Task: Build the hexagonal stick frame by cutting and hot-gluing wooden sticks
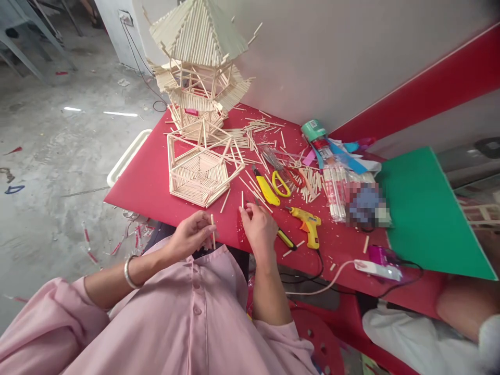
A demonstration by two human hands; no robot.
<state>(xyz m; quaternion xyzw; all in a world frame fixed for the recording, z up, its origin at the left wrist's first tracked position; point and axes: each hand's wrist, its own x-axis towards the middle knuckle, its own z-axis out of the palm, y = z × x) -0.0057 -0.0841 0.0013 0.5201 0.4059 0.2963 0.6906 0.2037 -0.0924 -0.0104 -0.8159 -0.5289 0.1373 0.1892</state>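
My left hand [194, 233], with a bracelet at its wrist, is closed on a thin wooden stick [213, 232] held upright near the table's front edge. To its right, my right hand [258, 225] pinches a short wooden stick [242, 199] between thumb and fingers. Beyond both hands stands a hexagonal stick frame [200, 177] with a patterned base. Behind it rises a tiered stick tower [199, 39] with slatted roofs. A yellow glue gun [308, 224] lies right of my right hand, and a black-and-yellow cutter [287, 239] is beside that hand.
Loose sticks [261, 125] litter the red table [136, 177]. A yellow utility knife [266, 188], yellow-handled scissors [281, 185], bagged sticks [335, 192] and a green board [433, 219] lie rightward. Cords hang over the front edge. A person's arm [464, 307] is at lower right.
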